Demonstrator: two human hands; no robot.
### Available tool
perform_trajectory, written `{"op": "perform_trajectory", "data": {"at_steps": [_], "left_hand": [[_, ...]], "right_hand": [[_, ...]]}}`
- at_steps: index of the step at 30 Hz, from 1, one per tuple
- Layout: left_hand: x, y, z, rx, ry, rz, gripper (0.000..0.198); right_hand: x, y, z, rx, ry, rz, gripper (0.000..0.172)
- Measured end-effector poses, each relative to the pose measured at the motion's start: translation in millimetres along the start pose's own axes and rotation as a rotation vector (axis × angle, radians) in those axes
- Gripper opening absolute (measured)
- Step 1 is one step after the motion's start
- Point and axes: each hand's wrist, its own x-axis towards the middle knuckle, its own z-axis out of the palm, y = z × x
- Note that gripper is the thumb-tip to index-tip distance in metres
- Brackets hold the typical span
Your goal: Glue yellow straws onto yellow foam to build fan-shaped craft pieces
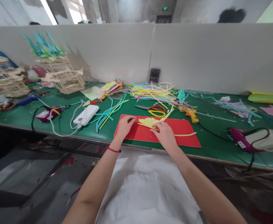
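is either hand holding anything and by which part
The right hand touches a thin yellow strip near the right end of the ruffled yellow piece; pinched or pressed, I can't tell. The left hand shows nothing clearly held.

Bare left forearm (pixel 90 189) and right forearm (pixel 197 177), both uncovered from the lower picture edge to the bare left hand (pixel 125 126) and right hand (pixel 165 133). Left wrist: narrow dark-red cord bracelet (pixel 114 150), a single band. Torso: plain white garment (pixel 145 193), loose, softly creased, with grey shadows in its folds.
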Motion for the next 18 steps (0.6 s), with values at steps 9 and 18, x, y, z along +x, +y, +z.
{"op": "perform_trajectory", "data": {"at_steps": [9,18], "left_hand": [[-0.7,29.6,10.7,0.109,-0.27,0.276,0.014],[13.7,55.6,3.4,0.168,-0.616,0.29,0.022]], "right_hand": [[9.2,5.8,-8.6,-0.142,0.076,-0.137,0.019],[19.0,16.1,-23.0,-0.006,0.037,-0.348,0.018]]}}
